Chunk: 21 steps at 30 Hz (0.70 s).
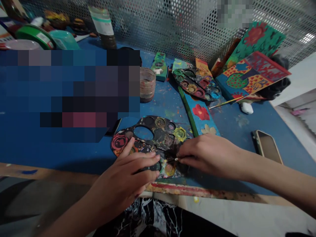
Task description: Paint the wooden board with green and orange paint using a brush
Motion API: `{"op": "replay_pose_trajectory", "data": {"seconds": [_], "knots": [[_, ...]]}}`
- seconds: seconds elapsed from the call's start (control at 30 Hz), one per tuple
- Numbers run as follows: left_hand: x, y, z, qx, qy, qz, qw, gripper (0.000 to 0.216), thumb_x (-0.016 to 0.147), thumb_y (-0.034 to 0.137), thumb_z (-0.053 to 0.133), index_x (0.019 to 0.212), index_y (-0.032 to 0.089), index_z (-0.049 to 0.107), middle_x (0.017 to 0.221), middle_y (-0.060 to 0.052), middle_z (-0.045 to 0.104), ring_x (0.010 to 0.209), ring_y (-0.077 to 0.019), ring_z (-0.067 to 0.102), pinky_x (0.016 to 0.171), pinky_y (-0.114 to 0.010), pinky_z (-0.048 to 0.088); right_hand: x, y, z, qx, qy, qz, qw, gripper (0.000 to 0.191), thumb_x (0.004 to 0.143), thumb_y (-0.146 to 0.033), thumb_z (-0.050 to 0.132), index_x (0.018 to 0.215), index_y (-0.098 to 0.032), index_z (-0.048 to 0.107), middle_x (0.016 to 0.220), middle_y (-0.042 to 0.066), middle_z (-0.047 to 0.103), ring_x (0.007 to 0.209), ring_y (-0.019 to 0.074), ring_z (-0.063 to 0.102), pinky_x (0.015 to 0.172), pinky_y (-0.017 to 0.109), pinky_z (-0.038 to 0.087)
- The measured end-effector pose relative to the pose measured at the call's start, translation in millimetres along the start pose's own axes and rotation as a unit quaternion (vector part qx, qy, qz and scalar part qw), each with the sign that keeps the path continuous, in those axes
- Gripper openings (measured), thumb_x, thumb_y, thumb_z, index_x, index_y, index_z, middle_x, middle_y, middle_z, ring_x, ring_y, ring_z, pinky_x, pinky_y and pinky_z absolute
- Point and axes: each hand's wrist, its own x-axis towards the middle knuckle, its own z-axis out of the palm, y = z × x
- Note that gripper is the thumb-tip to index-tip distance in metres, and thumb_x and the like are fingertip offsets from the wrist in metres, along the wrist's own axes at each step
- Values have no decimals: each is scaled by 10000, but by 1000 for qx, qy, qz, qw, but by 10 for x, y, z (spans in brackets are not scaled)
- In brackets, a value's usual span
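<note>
A black paint palette (161,135) with round wells and a thumb hole lies on the blue table near its front edge, smeared with many colours. My left hand (134,169) rests on the palette's left front part, fingers stretched out and spread. At the palette's right side, my right hand (206,153) pinches a small paintbrush (176,159) low down. Its short metal collar shows, and its dark tip points left over a yellow-orange well (170,168). The rest of the brush is hidden by my fingers.
Behind are a second palette (195,84), a jar of cloudy water (147,85), painted boards (249,79) and a blue flower-painted strip (202,112). A phone (269,146) and a white computer-mouse-like object (247,108) lie right. A bottle (105,29) stands by the perforated metal panel (160,26).
</note>
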Motion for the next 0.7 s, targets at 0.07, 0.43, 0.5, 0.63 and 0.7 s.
{"op": "replay_pose_trajectory", "data": {"seconds": [0.07,0.43,0.5,0.63,0.7], "knots": [[-1,4,2,-5,2,-4,1000,441,787,-23,461,1100,268,570,1294,5,608,1264,-175,494,1187,-571,-60,23,-20,-13,-20,1,-11,1000,134,917,-217,548,890,-210,679,822,20,726,714,155,668,547,244,334],[25,46,34,-34,14,-26,999,382,821,-15,454,1038,264,602,1280,35,617,1256,-156,494,1203,-509,-65,133,221,43,-85,31,-180,980,183,963,-216,496,1016,-202,670,860,23,716,711,128,603,553,291,261],[32,51,33,-41,19,-34,998,363,835,-4,460,1020,267,614,1267,42,626,1252,-151,497,1205,-491,-66,162,252,28,-111,33,-209,971,191,965,-223,483,1009,-203,668,836,21,704,685,128,580,536,307,229],[47,57,26,-49,37,-41,997,338,844,26,467,986,282,637,1214,63,658,1193,-136,542,1214,-423,-22,238,267,-42,-166,41,-259,951,211,973,-220,457,971,-215,668,769,9,675,640,134,548,517,329,173],[50,57,24,-47,43,-42,997,325,848,39,476,975,287,646,1201,68,666,1169,-133,561,1215,-407,5,281,252,-88,-198,41,-286,937,217,973,-194,452,940,-214,665,748,7,666,637,141,550,515,332,156]]}}
